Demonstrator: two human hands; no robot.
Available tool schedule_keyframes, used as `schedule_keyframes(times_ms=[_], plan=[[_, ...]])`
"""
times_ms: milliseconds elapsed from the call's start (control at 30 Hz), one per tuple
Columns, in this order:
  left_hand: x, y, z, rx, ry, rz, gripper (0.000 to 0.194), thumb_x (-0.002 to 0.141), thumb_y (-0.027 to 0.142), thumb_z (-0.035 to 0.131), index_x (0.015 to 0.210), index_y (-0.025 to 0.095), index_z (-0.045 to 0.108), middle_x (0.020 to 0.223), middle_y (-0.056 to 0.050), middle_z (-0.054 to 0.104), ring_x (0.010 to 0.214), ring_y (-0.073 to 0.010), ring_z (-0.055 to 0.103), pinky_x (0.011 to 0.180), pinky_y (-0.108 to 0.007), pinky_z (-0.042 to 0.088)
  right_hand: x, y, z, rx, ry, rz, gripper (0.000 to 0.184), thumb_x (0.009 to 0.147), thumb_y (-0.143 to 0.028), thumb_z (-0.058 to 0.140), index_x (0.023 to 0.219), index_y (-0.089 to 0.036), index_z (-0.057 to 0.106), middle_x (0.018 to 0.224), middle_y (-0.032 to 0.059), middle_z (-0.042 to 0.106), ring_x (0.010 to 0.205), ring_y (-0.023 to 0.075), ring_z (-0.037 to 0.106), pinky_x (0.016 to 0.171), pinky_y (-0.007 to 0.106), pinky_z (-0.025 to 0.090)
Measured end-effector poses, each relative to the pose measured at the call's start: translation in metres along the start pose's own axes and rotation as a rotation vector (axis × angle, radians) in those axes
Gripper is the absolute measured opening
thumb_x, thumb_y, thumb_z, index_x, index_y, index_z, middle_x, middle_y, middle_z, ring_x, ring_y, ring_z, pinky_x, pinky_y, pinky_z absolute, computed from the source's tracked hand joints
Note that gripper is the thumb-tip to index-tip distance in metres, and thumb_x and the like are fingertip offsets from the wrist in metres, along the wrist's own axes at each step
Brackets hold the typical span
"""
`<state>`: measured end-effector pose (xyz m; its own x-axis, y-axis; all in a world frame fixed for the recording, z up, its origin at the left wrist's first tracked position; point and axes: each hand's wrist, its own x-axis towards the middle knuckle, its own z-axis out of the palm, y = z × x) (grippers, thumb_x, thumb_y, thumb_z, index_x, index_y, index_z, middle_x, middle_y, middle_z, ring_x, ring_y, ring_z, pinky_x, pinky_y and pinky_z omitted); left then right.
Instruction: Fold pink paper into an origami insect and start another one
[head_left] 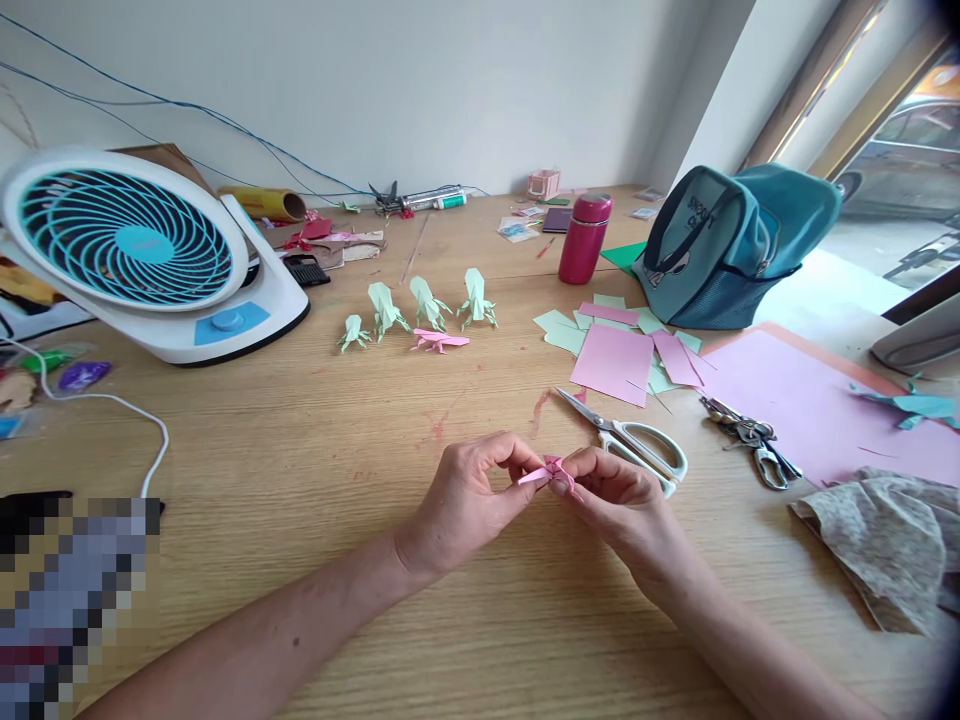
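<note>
Between my two hands, just above the wooden table (pixel 315 450), is a small pink folded paper figure (pixel 553 471) with several thin points. My left hand (pixel 476 495) pinches its left side between thumb and finger. On the other side, the fingertips of my right hand (pixel 619 500) are closed on it, hiding part of the folds. White-handled scissors (pixel 622 440) lie just beyond my right hand, blades pointing away to the left. Farther off stand several pale green origami insects (pixel 425 303), with a pink origami insect (pixel 439 341) in front of them.
Pink and green paper sheets (pixel 613 360) lie behind the scissors. Keys (pixel 750 435) and a crumpled cloth (pixel 877 540) are at the right. A red flask (pixel 585 240) and a teal backpack (pixel 739 245) stand at the back. A white fan (pixel 150 250) occupies the left.
</note>
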<state>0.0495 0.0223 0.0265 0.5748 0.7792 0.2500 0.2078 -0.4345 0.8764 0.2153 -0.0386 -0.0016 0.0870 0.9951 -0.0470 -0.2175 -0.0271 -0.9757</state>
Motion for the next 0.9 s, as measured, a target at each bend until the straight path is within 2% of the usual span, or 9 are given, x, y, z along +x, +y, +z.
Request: schedule_keyframes(times_ms=[100, 200, 367, 533, 633, 733, 800, 900], plan=[[0.0, 0.0, 0.001, 0.042, 0.047, 0.002, 0.016, 0.085, 0.021, 0.066, 0.07, 0.016, 0.061, 0.067, 0.002, 0.064, 0.063, -0.0097, 0.057, 0.063, -0.02, 0.045, 0.0, 0.001, -0.004, -0.085, -0.018, -0.085, 0.018, 0.078, -0.04, 0.078, 0.083, -0.024, 0.075, 0.084, 0.0036, 0.069, 0.082, 0.019, 0.061, 0.078, 0.033, 0.048], [-0.001, 0.0, 0.002, 0.027, 0.05, 0.002, 0.017, 0.085, 0.02, 0.066, 0.069, 0.015, 0.061, 0.066, 0.002, 0.063, 0.061, -0.0092, 0.055, 0.062, -0.02, 0.045, 0.0, 0.003, -0.007, -0.186, 0.01, -0.146, 0.011, 0.08, -0.035, 0.077, 0.082, -0.024, 0.076, 0.079, 0.0012, 0.064, 0.077, 0.0166, 0.056, 0.071, 0.03, 0.044], [0.0, 0.002, 0.001, -0.042, 0.005, 0.032, 0.017, 0.087, 0.024, 0.068, 0.072, 0.015, 0.068, 0.072, -0.002, 0.068, 0.069, -0.0129, 0.062, 0.07, -0.025, 0.048, 0.001, 0.003, -0.009, -0.23, -0.004, -0.116, 0.013, 0.08, -0.036, 0.076, 0.081, -0.023, 0.074, 0.074, 0.0008, 0.063, 0.07, 0.0161, 0.052, 0.065, 0.03, 0.041], [0.0, 0.0, 0.001, -0.073, 0.017, 0.043, 0.02, 0.086, 0.024, 0.069, 0.069, 0.014, 0.067, 0.068, -0.002, 0.064, 0.067, -0.0128, 0.059, 0.066, -0.025, 0.046, 0.001, 0.0, -0.009, -0.31, -0.011, -0.186, 0.017, 0.084, -0.033, 0.073, 0.073, -0.021, 0.067, 0.072, -0.0003, 0.059, 0.07, 0.0153, 0.051, 0.068, 0.03, 0.041], [0.0, -0.001, 0.001, -0.087, -0.016, -0.005, 0.016, 0.087, 0.025, 0.068, 0.075, 0.014, 0.071, 0.072, -0.002, 0.068, 0.069, -0.0129, 0.062, 0.068, -0.024, 0.047, -0.001, -0.002, -0.008, -0.404, -0.003, -0.206, 0.016, 0.086, -0.03, 0.069, 0.074, -0.021, 0.064, 0.072, -0.0005, 0.057, 0.071, 0.0158, 0.052, 0.069, 0.031, 0.041], [-0.001, 0.003, 0.002, -0.083, -0.048, -0.016, 0.011, 0.088, 0.019, 0.064, 0.082, 0.015, 0.072, 0.081, -0.002, 0.072, 0.077, -0.0131, 0.065, 0.075, -0.024, 0.049, -0.005, -0.006, -0.006, -0.523, 0.03, -0.215, 0.018, 0.088, -0.028, 0.065, 0.072, -0.021, 0.059, 0.072, -0.001, 0.055, 0.07, 0.0156, 0.052, 0.068, 0.03, 0.041], [-0.002, 0.007, 0.002, -0.061, -0.048, -0.018, 0.005, 0.085, 0.017, 0.067, 0.086, 0.014, 0.071, 0.084, -0.003, 0.073, 0.081, -0.0141, 0.066, 0.079, -0.024, 0.049, -0.007, -0.008, -0.004, -0.594, 0.073, -0.253, 0.018, 0.088, -0.026, 0.063, 0.072, -0.021, 0.057, 0.072, -0.0014, 0.054, 0.069, 0.0153, 0.052, 0.067, 0.029, 0.041], [-0.003, 0.014, 0.002, -0.032, -0.048, -0.047, 0.015, 0.078, 0.021, 0.074, 0.09, 0.014, 0.069, 0.087, -0.003, 0.072, 0.083, -0.0158, 0.065, 0.079, -0.026, 0.049, -0.009, -0.01, -0.001, -0.668, 0.106, -0.335, 0.016, 0.089, -0.024, 0.062, 0.074, -0.021, 0.057, 0.072, -0.0017, 0.054, 0.069, 0.0147, 0.051, 0.064, 0.028, 0.04]])
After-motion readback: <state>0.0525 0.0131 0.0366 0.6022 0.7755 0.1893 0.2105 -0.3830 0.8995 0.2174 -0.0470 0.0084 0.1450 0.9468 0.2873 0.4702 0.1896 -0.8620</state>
